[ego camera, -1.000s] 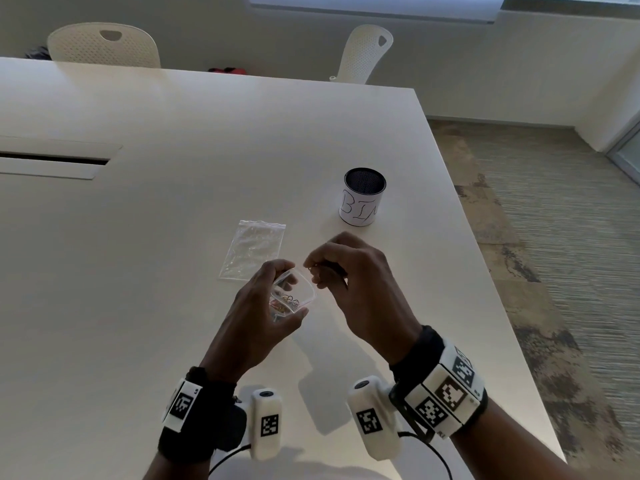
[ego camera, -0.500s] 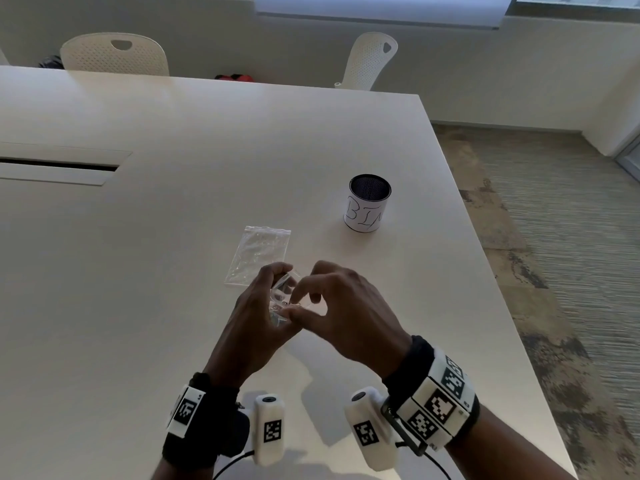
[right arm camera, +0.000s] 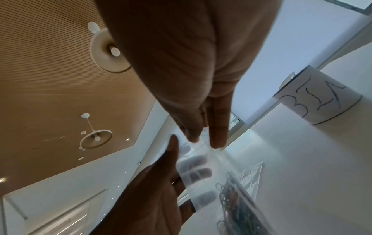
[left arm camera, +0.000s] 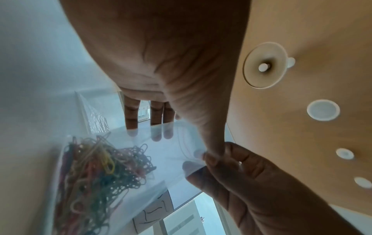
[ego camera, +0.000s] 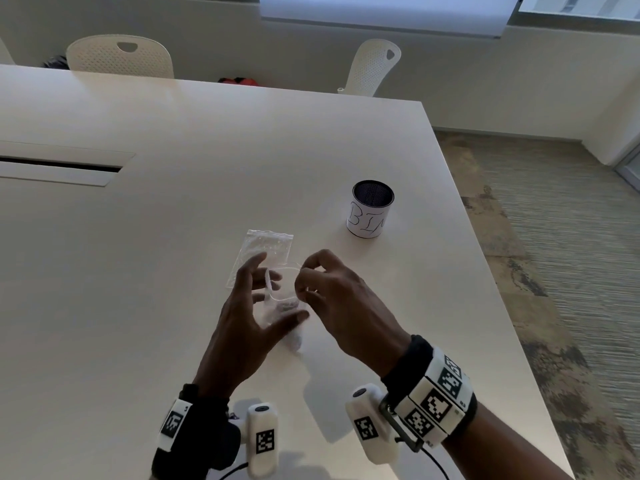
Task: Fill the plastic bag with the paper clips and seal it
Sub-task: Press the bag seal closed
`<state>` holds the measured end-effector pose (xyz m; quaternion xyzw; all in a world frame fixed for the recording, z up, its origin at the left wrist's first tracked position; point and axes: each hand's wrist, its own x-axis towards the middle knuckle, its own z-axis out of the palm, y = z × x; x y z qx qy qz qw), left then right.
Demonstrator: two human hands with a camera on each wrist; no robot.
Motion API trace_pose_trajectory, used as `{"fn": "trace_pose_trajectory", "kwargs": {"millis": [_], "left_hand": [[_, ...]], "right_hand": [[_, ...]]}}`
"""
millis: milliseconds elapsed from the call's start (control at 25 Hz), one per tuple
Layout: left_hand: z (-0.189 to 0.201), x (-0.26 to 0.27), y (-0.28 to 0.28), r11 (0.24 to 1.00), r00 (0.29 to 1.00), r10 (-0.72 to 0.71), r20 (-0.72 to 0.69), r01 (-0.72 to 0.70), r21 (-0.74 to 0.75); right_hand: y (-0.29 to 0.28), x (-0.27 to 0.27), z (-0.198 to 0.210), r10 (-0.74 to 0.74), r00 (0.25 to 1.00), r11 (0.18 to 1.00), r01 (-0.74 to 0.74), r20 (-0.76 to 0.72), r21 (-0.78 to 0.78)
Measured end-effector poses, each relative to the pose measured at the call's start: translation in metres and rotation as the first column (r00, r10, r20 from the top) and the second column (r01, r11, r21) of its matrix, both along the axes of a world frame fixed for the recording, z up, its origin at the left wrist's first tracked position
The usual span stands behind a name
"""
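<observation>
A clear plastic bag hangs between my two hands above the table, with coloured paper clips heaped in its lower part. My right hand pinches the bag's top edge between thumb and fingertips. My left hand is spread beside it. Its straight fingers lie behind the bag and show through the film. Its thumb reaches to the top edge next to the right fingertips. The clips also show in the right wrist view. Whether the bag's mouth is closed is not visible.
A second, empty clear bag lies flat on the white table just beyond my hands. A cup marked BIN stands to the far right. The table's right edge is near; a cable slot sits far left.
My left hand has loosened from a curled grip on the bag of clips to spread, straight fingers. My right hand has shifted onto the bag's top edge and pinches it.
</observation>
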<state>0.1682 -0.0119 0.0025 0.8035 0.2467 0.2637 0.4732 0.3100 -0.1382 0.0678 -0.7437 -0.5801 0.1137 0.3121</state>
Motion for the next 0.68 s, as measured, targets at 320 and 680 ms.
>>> {"fn": "trace_pose_trajectory", "kwargs": {"millis": [320,680], "left_hand": [[0.002,0.004,-0.004,0.982,0.963,0.144,0.226,-0.110,-0.156],[0.037,0.005,-0.018,0.890,0.981,-0.167,0.101,0.106,0.444]], "right_hand": [[-0.012,0.031,0.004,0.075,0.997,0.977,-0.070,-0.020,0.203],[-0.073,0.054,0.003,-0.040,0.999,0.985,0.036,0.018,0.169]]}}
